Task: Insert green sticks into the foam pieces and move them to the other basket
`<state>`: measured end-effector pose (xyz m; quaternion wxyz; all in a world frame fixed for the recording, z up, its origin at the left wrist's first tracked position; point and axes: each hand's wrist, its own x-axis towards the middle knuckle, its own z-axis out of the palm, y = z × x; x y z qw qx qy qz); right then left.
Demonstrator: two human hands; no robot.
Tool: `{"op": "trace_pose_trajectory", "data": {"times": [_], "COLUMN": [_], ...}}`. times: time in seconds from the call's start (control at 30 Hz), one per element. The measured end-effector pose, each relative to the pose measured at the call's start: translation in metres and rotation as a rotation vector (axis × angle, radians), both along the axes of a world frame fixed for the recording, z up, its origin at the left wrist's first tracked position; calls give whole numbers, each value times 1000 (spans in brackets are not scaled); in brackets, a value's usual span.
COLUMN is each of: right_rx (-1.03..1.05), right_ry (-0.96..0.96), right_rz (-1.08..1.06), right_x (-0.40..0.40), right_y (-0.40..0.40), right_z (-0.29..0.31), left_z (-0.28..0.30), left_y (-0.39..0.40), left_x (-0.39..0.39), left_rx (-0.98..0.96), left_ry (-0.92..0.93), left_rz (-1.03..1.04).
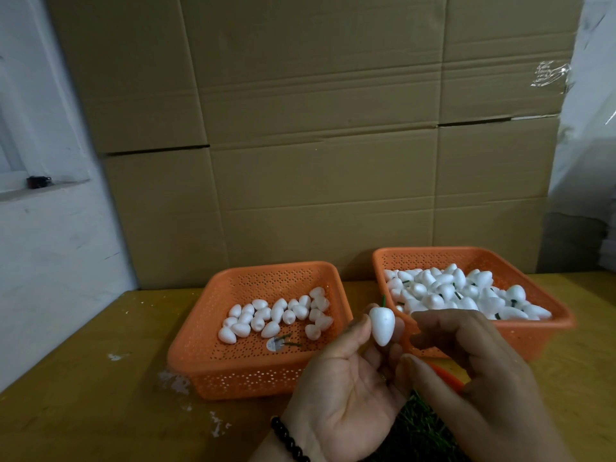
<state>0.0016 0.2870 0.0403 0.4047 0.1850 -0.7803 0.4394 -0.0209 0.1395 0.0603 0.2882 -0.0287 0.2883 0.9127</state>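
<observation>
Stacked cardboard boxes (316, 135) behind yellow table (83, 378) (white wall (50, 245) left).

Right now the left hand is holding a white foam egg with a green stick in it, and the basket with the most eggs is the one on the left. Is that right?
Not quite. The fuller basket is on the right; the left basket holds fewer foam pieces. The head view shows it. The left hand does hold a white foam piece with a green stick in it.
</observation>
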Motion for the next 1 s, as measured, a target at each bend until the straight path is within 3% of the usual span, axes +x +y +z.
{"op": "trace_pose_trajectory", "data": {"times": [0.47,0.73,1.0], "right_rx": [62,113,134], "right_ry": [11,-130,-117], "right_rz": [5,25,28], "right_x": [-1,-1,-1], "right_y": [2,5,4], "right_z": [0,-2,-2], "left_z": [-1,2,5], "left_y": [5,5,8], "left_x": [5,8,11], "left_rx": [32,-67,-81], "left_ry": [35,105,152], "left_rz": [-10,9,26]}}
